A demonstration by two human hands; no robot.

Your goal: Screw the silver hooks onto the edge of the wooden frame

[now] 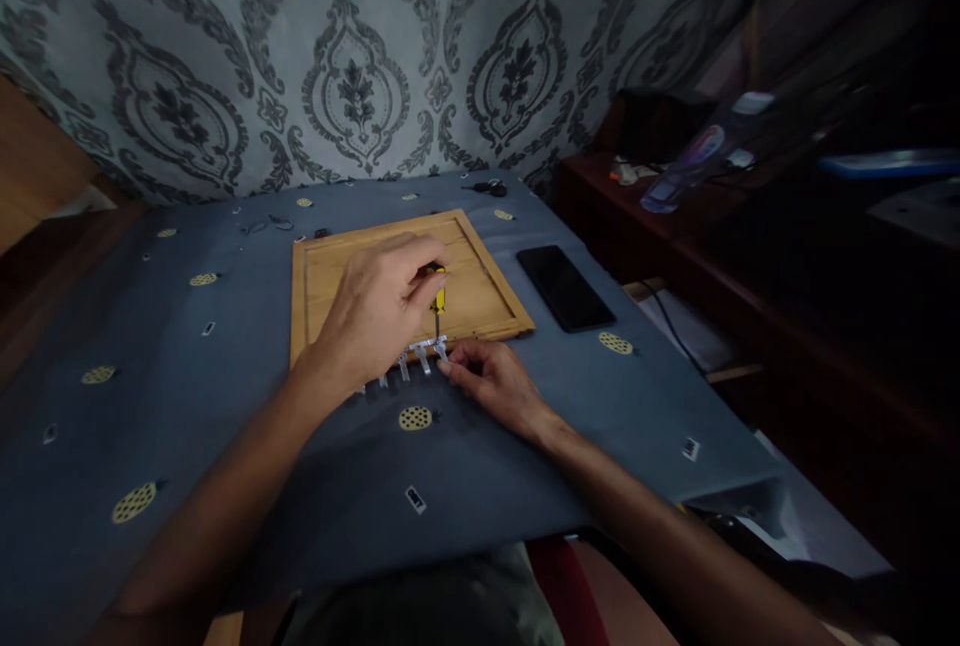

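Left hand [379,311] closed around a yellow-handled screwdriver [439,298], shaft upright, tip down on a small metal bracket [420,354]. Bracket lies on the blue cloth [187,406], touching the near edge of the wooden tray [495,311]. Right hand [491,381] pinches the bracket's right end, fingertips pressing it flat.

Doing it well, as I judge: keep the shaft plumb over the screw head, bear down before turning, let the right hand stop the bracket from spinning. Light is dim (the screw itself is too small to make out), so the tip's seating is probably better felt than seen.

Around: black phone [564,287] at 2 o'clock from the bracket, scissors [487,188] at 12 by the wall, plastic bottle [694,161] far off at 2 on the dark shelf. The tray's raised rim, just behind the bracket, crowds the left knuckles; soft cloth underneath may let the piece slide.
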